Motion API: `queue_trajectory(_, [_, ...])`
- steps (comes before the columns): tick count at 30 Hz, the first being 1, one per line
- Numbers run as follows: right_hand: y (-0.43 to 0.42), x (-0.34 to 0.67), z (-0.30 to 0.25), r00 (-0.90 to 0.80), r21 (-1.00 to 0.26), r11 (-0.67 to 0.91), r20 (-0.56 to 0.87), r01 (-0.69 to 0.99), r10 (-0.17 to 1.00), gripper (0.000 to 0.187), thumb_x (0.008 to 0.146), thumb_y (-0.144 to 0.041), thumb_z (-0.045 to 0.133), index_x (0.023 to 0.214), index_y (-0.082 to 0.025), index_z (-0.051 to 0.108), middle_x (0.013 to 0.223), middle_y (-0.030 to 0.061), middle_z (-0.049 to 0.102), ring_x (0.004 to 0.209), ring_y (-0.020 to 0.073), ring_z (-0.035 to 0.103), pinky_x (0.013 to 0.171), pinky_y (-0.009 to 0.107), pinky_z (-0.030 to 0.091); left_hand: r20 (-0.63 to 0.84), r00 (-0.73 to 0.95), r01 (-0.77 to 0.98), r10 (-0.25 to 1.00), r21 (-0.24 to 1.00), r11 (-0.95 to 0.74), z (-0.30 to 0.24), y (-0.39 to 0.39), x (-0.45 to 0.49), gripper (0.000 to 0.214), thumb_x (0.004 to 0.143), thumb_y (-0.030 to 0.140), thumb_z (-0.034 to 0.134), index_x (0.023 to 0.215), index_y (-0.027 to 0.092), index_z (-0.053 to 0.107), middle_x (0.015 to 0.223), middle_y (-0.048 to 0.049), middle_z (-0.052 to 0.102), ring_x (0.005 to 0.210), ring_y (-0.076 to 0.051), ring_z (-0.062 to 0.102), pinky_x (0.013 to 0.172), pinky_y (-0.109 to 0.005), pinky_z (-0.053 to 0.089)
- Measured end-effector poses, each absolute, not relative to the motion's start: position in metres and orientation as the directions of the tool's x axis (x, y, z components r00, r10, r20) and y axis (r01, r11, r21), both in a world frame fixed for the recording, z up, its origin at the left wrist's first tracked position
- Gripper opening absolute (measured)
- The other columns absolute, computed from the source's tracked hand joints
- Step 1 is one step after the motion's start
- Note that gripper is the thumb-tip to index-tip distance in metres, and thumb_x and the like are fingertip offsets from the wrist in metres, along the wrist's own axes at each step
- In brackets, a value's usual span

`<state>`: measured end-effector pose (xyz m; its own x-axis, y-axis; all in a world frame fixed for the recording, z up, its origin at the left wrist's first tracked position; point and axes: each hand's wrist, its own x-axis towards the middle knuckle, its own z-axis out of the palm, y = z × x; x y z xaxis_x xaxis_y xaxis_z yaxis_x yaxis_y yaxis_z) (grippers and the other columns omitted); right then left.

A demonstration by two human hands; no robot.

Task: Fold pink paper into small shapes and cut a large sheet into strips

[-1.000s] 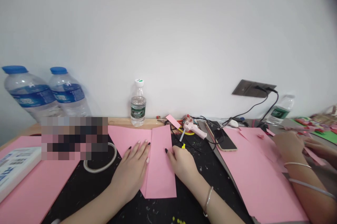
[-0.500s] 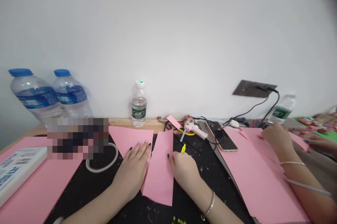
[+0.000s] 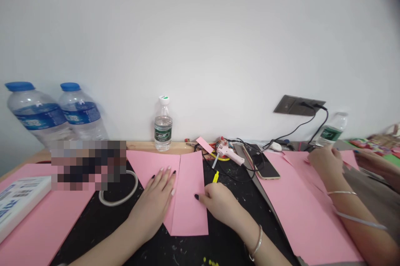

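A sheet of pink paper (image 3: 189,199) lies on the black mat (image 3: 140,253), with a narrow line running lengthwise through it. I cannot tell whether that line is a cut or a crease. My left hand (image 3: 158,203) is spread flat on the part left of the line, fingertips close to it. At the right edge, my right hand (image 3: 220,203) is closed, its thumb on top of the paper and its other fingers curled and partly hidden. Just beyond those fingers a slim yellow tool (image 3: 216,177) shows, its near end hidden by the hand.
Behind lie a pink glue gun (image 3: 231,154), cables and a phone (image 3: 264,164). A small water bottle (image 3: 163,126) stands by the wall. At right, another person's hands (image 3: 326,162) work over pink sheets (image 3: 306,212). A white ring (image 3: 117,203) lies left.
The right part of the pink paper has flattened and turned slightly, and the dark gap along the line has closed. My right hand has shifted with that edge; my left stays pressed down.
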<state>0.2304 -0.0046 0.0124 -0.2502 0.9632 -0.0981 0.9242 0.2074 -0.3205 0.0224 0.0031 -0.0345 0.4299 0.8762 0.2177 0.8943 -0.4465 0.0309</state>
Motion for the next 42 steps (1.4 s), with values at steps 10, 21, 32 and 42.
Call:
queue_trajectory(10, [-0.011, 0.227, 0.023, -0.228, -0.279, 0.189, -0.114, 0.942, 0.967, 0.028, 0.079, -0.027, 0.049, 0.057, -0.015, 0.062, 0.053, 0.0041, 0.059, 0.046, 0.0121, 0.045, 0.044, 0.024, 0.021, 0.267, 0.445, 0.887, 0.855, 0.003, -0.462, -0.038, 0.002, 0.022, 0.045, 0.087, 0.023, 0.031, 0.131, 0.015, 0.037, 0.139, -0.0114, 0.036, 0.127, -0.029, 0.030, 0.099, -0.045, 0.031])
queue_trajectory(21, [-0.012, 0.237, 0.029, -0.277, -0.423, 0.202, -0.124, 0.883, 0.953, 0.034, 0.075, -0.025, 0.052, 0.044, -0.015, 0.043, 0.045, -0.0048, 0.030, 0.044, 0.0072, 0.022, 0.040, 0.023, 0.015, 0.236, 0.437, 0.896, 0.868, -0.034, -0.442, -0.039, 0.003, 0.024, 0.046, 0.085, 0.021, 0.033, 0.131, 0.014, 0.038, 0.139, -0.0118, 0.036, 0.127, -0.030, 0.032, 0.098, -0.045, 0.032])
queue_trajectory(32, [-0.003, 0.249, 0.032, -0.290, -0.561, 0.172, -0.128, 0.810, 0.949, 0.031, 0.073, -0.017, 0.051, 0.044, -0.016, 0.040, 0.044, -0.0057, 0.029, 0.043, 0.0065, 0.026, 0.040, 0.022, 0.017, 0.262, 0.446, 0.890, 0.856, -0.027, -0.455, -0.041, 0.003, 0.023, 0.046, 0.085, 0.018, 0.030, 0.130, 0.014, 0.039, 0.139, -0.0115, 0.037, 0.127, -0.028, 0.032, 0.099, -0.043, 0.030])
queue_trajectory(42, [0.002, 0.255, 0.042, -0.269, -0.845, -0.012, -0.184, 0.535, 0.945, 0.033, 0.083, -0.038, 0.043, 0.057, -0.018, 0.042, 0.041, -0.0047, 0.046, 0.033, 0.0063, 0.039, 0.035, 0.017, 0.027, 0.205, 0.440, 0.889, 0.875, 0.040, -0.456, -0.036, 0.002, 0.023, 0.046, 0.087, 0.022, 0.032, 0.132, 0.014, 0.037, 0.140, -0.0126, 0.033, 0.128, -0.030, 0.028, 0.101, -0.047, 0.030])
